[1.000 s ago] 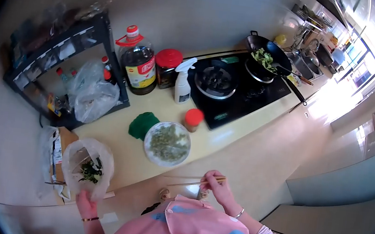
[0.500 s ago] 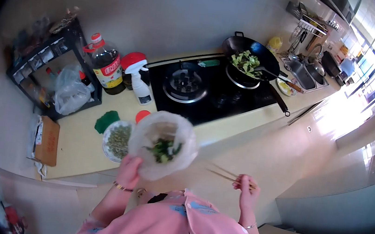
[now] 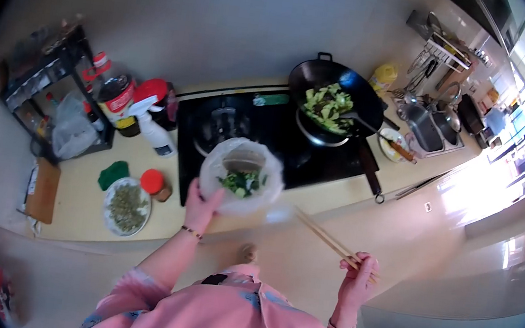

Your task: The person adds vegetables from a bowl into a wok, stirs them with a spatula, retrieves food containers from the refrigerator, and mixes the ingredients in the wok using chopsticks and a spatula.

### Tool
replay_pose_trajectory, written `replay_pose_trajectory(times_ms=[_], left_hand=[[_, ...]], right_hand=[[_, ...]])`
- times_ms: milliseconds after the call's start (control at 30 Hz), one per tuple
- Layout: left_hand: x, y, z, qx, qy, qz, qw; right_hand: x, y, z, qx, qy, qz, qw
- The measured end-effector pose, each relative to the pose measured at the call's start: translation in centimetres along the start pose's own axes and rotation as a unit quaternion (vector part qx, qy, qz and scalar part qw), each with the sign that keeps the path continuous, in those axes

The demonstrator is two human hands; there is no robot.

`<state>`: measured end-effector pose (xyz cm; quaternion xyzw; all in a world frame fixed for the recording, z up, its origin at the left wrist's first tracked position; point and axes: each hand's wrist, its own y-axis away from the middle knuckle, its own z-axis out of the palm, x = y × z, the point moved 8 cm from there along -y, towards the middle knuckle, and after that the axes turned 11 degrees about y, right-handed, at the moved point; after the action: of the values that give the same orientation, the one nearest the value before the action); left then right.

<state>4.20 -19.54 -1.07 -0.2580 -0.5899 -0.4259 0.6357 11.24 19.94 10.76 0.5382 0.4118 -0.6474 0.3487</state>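
My left hand point(image 3: 202, 206) grips the rim of a whitish translucent bowl point(image 3: 215, 166), held in the air over the stove's front edge. Chopped greens point(image 3: 242, 182) lie inside the bowl. A pair of chopsticks point(image 3: 325, 237) is in my right hand point(image 3: 358, 277), with the tips pointing up and left toward the bowl but apart from it. On the right burner stands a black wok point(image 3: 366, 91) with cut green vegetables point(image 3: 328, 108) in it. A spatula point(image 3: 381, 134) with a wooden handle rests in the wok.
Left on the counter are a plate of chopped bits point(image 3: 128, 208), a red-lidded jar point(image 3: 154, 183), a spray bottle point(image 3: 154, 130) and a large sauce bottle point(image 3: 115, 99). A small plate point(image 3: 390, 147) sits right of the wok. The wok's handle point(image 3: 371, 172) sticks out past the counter edge.
The bowl in my left hand has moved forward over the stove's edge. My right hand still holds the chopsticks, now a little farther right. My view has shifted.
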Motion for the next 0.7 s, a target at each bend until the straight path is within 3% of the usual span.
replay_pose_trajectory(times_ms=[33,100,133,200,233,300,367,433,533,600,633,700], left_hand=[[1.6,0.5,-0.2,0.038,-0.071,0.000,0.997],[6.0,2.1,0.1,0.052,-0.207,0.190,0.958],[6.6,2.8,0.1,0.050,-0.203,0.184,0.960],[9.7,4.6,2.6,0.017,-0.377,0.343,0.860],[10.1,4.6,3.2,0.018,-0.374,0.342,0.862],[10.0,5.9,7.6,-0.109,-0.454,0.411,0.783],[9.5,6.0,9.7,-0.123,-0.454,0.416,0.778],[6.6,6.4,11.4,-0.217,-0.433,0.395,0.781],[7.0,7.5,11.6,-0.163,-0.430,0.435,0.774],[7.0,8.5,11.9,-0.122,-0.437,0.455,0.767],[6.3,8.9,12.1,-0.114,-0.438,0.451,0.769],[4.6,9.4,12.9,-0.072,-0.530,0.466,0.705]], right_hand=[[-0.2,-1.5,0.2,0.000,0.006,-0.009,1.000],[-0.5,-4.1,0.9,-0.015,0.065,-0.035,0.997],[-0.6,-5.7,1.0,-0.021,0.063,-0.028,0.997],[-1.5,-9.1,1.4,-0.025,0.064,-0.045,0.997],[-1.9,-10.7,1.8,-0.030,0.059,-0.059,0.996],[-2.4,-14.4,2.8,-0.039,0.093,-0.067,0.993],[-3.4,-18.3,4.3,-0.062,0.170,-0.090,0.979],[-4.4,-22.3,7.0,-0.093,0.191,-0.105,0.972],[-4.4,-29.4,10.2,-0.131,0.186,-0.116,0.967],[-3.0,-35.3,11.9,-0.151,0.256,-0.166,0.940],[-1.9,-37.9,13.0,-0.140,0.205,-0.133,0.960],[0.2,-42.5,15.8,-0.149,0.177,-0.102,0.967]])
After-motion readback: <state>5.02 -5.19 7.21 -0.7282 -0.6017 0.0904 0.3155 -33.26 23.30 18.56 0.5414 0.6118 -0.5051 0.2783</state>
